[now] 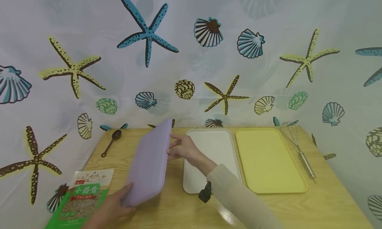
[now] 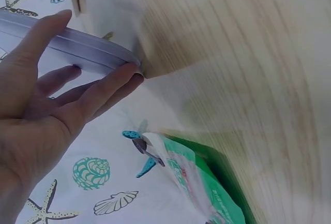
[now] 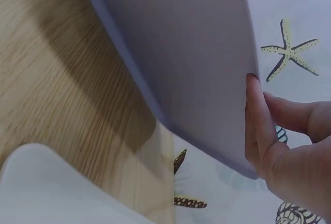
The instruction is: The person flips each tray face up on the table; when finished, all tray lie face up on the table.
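Observation:
A light purple tray (image 1: 150, 162) is tilted up on its side above the wooden table, left of the middle. My left hand (image 1: 111, 202) grips its near lower corner; in the left wrist view the thumb lies over one side of the tray (image 2: 95, 48) and the fingers are under the other. At the far upper edge my right hand (image 1: 188, 151) pinches the rim between thumb and fingers. The right wrist view shows the tray's flat face (image 3: 191, 53), with the fingers against it and the thumb behind the rim.
Right of the purple tray lie a white tray (image 1: 213, 169) and a yellow tray (image 1: 271, 162). A wire whisk (image 1: 305, 164) rests along the right side. A brown spoon (image 1: 114, 137) lies at the back left, and a green-and-white packet (image 1: 82, 199) at the front left.

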`<act>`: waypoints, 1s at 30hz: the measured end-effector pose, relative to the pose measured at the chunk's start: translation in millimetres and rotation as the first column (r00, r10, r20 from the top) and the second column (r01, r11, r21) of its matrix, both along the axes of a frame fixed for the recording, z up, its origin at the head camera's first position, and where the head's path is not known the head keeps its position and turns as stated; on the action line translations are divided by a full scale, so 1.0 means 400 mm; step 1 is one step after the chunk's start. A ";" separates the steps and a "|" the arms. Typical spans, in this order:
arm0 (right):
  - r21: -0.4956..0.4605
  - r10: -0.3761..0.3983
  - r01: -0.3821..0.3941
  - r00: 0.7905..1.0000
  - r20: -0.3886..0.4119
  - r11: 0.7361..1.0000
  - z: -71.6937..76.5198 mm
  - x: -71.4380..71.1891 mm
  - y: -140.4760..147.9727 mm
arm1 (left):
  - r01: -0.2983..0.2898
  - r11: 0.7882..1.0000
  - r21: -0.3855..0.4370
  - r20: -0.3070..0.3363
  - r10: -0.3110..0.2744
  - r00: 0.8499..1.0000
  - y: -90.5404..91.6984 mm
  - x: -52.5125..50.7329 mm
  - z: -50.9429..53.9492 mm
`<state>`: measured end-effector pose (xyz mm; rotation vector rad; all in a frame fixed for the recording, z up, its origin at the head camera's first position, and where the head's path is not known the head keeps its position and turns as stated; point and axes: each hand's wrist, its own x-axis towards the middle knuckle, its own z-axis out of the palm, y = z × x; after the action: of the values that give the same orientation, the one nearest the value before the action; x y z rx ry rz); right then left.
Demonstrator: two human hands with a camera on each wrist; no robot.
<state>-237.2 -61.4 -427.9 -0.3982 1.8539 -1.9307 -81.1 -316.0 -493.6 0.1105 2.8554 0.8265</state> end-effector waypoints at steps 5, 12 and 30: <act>-0.041 0.010 -0.010 1.000 -0.002 0.999 0.033 0.012 -0.017 | -0.081 0.997 0.005 0.020 0.081 0.997 0.017 0.009 0.010; -0.093 0.014 -0.011 0.999 0.032 0.996 0.069 0.027 -0.040 | -0.140 0.982 0.125 0.070 0.132 0.989 0.048 0.032 0.029; -0.195 -0.045 0.071 0.990 0.134 0.978 0.143 0.072 -0.101 | -0.113 0.976 0.185 -0.101 0.133 0.986 0.141 0.067 0.119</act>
<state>-208.3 -101.9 -370.7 -0.2750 1.6132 -2.1373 -54.2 -259.6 -446.0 0.0019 2.9113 1.1358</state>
